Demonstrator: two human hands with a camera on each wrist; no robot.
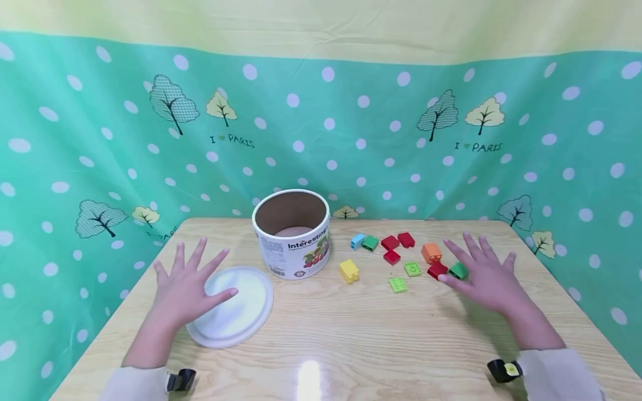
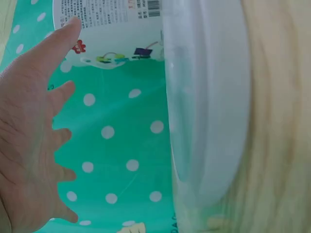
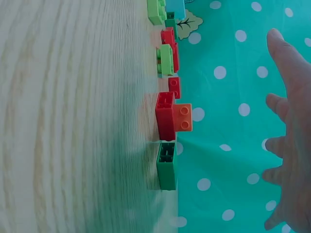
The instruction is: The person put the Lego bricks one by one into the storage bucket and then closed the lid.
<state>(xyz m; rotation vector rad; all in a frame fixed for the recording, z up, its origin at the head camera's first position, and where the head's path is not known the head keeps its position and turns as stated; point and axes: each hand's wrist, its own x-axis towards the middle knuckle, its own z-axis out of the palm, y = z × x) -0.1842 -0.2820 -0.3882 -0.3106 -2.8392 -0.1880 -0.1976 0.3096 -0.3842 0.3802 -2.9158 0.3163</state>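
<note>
My left hand is spread wide over the round white lid, fingers apart and holding nothing. In the left wrist view the lid lies beside and apart from that hand. My right hand, also spread and holding nothing, hovers near the dark green brick and a red brick. Just beyond them sits an orange brick. Between the hands, a yellow brick and two light green bricks lie loose. Farther back are a light blue brick, another green brick and several red bricks.
A white round tub with fruit printing stands uncovered behind the lid, its brown inside showing. The wooden table meets a green dotted curtain at the back and sides. Dark wrist devices sit at both cuffs.
</note>
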